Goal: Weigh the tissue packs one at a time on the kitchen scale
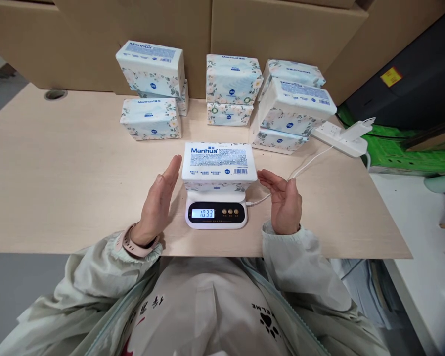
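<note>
A white and blue Manhua tissue pack (pixel 219 165) rests on a white digital scale (pixel 216 215), whose lit display reads 103.3. My left hand (pixel 160 202), with a pink band at the wrist, is upright just left of the pack, its fingers stretched out and holding nothing. To the right of the pack, my right hand (pixel 283 201) holds nothing either, palm turned inward and fingers extended. Neither hand appears to touch the pack or the scale.
Behind the scale, several tissue packs stand in stacks at the left (pixel 151 118), middle (pixel 233 81) and right (pixel 296 109). A white power strip (pixel 341 138) lies at the right, its cable running to the scale. Cardboard boxes (pixel 163 29) line the table's (pixel 59 188) back edge.
</note>
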Tool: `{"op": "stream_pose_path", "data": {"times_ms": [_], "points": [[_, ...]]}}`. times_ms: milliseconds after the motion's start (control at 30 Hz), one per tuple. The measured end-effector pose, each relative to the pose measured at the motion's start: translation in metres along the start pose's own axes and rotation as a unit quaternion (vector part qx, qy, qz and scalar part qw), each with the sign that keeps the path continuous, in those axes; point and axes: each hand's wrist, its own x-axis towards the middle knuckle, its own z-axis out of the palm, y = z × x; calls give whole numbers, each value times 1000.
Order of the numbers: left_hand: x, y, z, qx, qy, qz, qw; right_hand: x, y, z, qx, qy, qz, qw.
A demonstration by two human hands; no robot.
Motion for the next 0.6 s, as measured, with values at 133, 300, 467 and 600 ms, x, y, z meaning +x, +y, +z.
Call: {"op": "stream_pose_path", "data": {"times_ms": [133, 300, 467, 600], "points": [[0, 0, 0, 8, 7, 3, 1000, 0, 0, -3, -21, -23, 0, 1000], [4, 1, -3, 9, 25, 3, 1000, 6, -12, -5, -59, -65, -29, 996], [7, 0, -12, 16, 38, 9, 999, 20, -26, -8, -122, -113, -24, 986], [8, 1, -8, 19, -76, -2, 997, 29, -44, 3, -139, -304, 0, 942]]}}
